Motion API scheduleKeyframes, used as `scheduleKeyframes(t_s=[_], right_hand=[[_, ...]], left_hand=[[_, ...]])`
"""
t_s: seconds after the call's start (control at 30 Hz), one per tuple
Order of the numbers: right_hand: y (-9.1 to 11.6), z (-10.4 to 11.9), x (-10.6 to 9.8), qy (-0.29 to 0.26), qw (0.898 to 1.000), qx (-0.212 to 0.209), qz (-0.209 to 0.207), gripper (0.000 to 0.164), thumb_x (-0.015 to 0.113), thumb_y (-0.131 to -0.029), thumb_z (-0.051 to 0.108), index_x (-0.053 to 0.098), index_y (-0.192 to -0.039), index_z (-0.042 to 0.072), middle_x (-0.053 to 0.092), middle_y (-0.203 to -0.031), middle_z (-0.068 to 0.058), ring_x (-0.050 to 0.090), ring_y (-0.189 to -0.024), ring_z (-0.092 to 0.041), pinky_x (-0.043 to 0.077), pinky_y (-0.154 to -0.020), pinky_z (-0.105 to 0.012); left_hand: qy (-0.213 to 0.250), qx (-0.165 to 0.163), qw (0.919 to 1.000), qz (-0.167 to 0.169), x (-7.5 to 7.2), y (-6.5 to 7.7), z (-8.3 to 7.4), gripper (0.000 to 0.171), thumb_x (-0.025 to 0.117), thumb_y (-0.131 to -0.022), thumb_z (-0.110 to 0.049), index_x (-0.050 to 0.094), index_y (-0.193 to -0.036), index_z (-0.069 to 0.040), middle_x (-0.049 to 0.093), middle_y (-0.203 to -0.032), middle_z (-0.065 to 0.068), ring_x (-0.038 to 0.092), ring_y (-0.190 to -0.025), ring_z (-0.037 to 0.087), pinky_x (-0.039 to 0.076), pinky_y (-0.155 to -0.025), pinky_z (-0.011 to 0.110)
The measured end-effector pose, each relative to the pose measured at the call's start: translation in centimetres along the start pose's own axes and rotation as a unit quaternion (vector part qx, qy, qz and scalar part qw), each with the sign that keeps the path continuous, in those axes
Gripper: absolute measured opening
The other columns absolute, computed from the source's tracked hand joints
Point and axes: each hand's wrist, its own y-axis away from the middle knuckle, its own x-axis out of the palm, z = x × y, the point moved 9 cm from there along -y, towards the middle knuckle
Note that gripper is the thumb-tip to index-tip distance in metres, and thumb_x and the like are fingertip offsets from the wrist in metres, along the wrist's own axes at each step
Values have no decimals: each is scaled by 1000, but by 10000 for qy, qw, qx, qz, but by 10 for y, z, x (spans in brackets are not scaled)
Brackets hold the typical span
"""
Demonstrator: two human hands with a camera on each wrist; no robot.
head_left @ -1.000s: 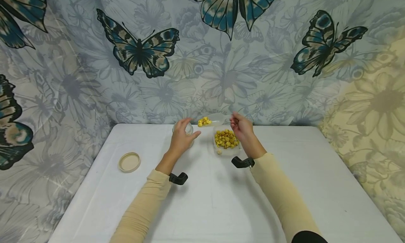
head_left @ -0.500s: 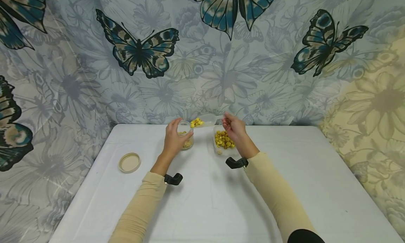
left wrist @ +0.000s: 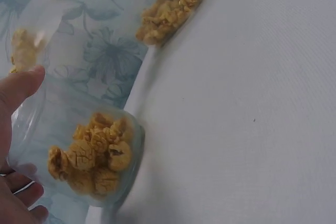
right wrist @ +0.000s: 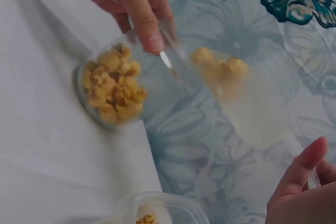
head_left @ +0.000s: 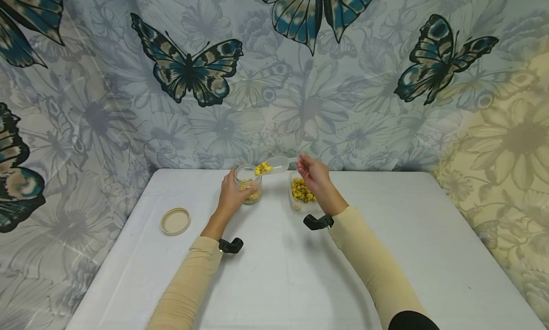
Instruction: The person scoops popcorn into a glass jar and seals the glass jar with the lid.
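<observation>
My left hand [head_left: 230,195] grips a clear glass jar [head_left: 256,197] around its upper part, thumb on the near side and fingers on the far side. Caramel-coloured popcorn [left wrist: 93,156] fills the bottom of this jar. With its fingertips my right hand [head_left: 316,178] pinches the handle of a translucent plastic scoop [head_left: 280,164]. The scoop lies nearly level, its front end at the right side of the jar's mouth. More popcorn [head_left: 263,168] sits at the scoop's front end. In the right wrist view the scoop [right wrist: 254,114] is close beside the jar's rim.
A clear plastic tub [head_left: 302,207] of popcorn stands just right of the jar, partly behind my right hand. A pale round lid [head_left: 175,221] lies to the left on the white-covered table [head_left: 274,273]. A butterfly-print backdrop [head_left: 309,106] hangs right behind the table.
The right hand has moved left with the loaded scoop, bringing its front end to the jar's mouth. My left hand has shifted slightly left and down and now wraps the jar.
</observation>
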Motion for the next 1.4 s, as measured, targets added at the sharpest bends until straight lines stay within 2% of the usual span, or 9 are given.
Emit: scheduleKeyframes(t_s=[0.13,0.3,0.57,0.67,0.87,1.07,1.4], right_hand=[[1,2,5,203,9996,-169,117,15,59,-97,15,64,-87,5,65,-62,-3,60,-53,-9,51,-51,-14],[3,7,20,787,9942,-629,372,15,59,-98,19,59,-98,3,65,-66,0,59,-56,-7,51,-52,-14],[7,18,42,1342,9821,-1282,310,31,67,-93,20,61,-110,-5,64,-66,0,59,-54,-7,53,-51,-16],[7,20,46,1463,9793,-1376,254,29,69,-92,20,64,-108,-3,64,-65,0,60,-53,-7,53,-52,-17],[8,22,53,1543,9759,-1498,362,17,73,-88,22,69,-94,7,64,-65,0,60,-53,-9,54,-52,-20],[10,27,61,1671,9699,-1715,447,16,74,-88,22,68,-92,7,64,-66,0,59,-54,-10,53,-50,-20],[14,36,72,2049,9518,-2241,425,16,74,-87,21,68,-86,7,63,-62,1,56,-49,-9,49,-45,-20]], left_hand=[[136,-115,9998,66,2,1,6,103,79,-79,-41,21,-153,-1,32,-152,26,30,-143,40,28,-118,53],[274,-261,9993,73,2,1,12,102,79,-78,-44,23,-153,-3,32,-152,23,31,-143,39,28,-118,53],[293,-149,9993,149,3,0,14,101,77,-80,-46,22,-153,-3,34,-151,22,33,-142,38,27,-118,53],[285,-156,9993,161,3,0,14,101,77,-80,-47,23,-153,-3,34,-150,22,33,-142,38,28,-118,53],[274,-97,9995,104,1,1,12,97,77,-81,-44,25,-152,-3,37,-148,22,36,-140,39,29,-117,54],[179,-112,9997,133,1,0,12,98,76,-81,-45,23,-152,-2,35,-149,22,35,-141,39,28,-118,53],[163,-69,9997,191,3,-1,13,99,76,-82,-45,22,-152,-2,34,-150,22,34,-141,38,27,-118,53]])
